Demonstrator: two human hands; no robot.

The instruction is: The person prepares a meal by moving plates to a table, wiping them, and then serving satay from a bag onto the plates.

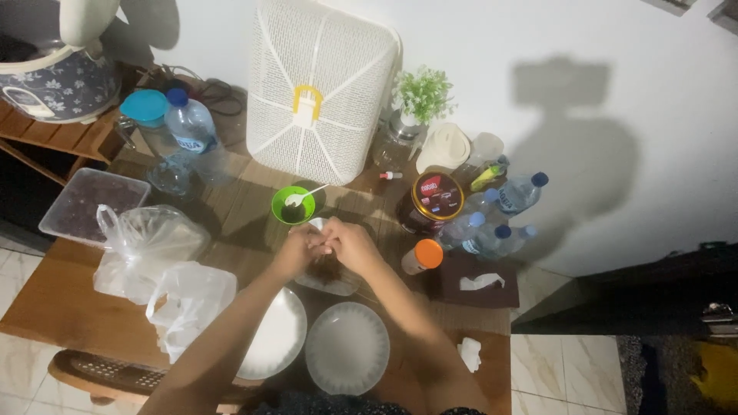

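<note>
Clear plastic container of dark food [332, 278] sits on the wooden table [54, 300] directly under both hands. Left hand [296, 250] and right hand [350, 244] meet above it, fingers [327, 247] pinched together on something small; cannot tell what. Just beyond the fingers, a green plastic bowl with a white spoon [292, 204]. Near side of the fingers, two white round plates [347, 347]. Left of them, clear plastic bags [146, 246]. Right, an orange-capped bottle [423, 257].

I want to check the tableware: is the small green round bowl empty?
No, the small green round bowl holds a white plastic spoon that leans on its rim.
</note>
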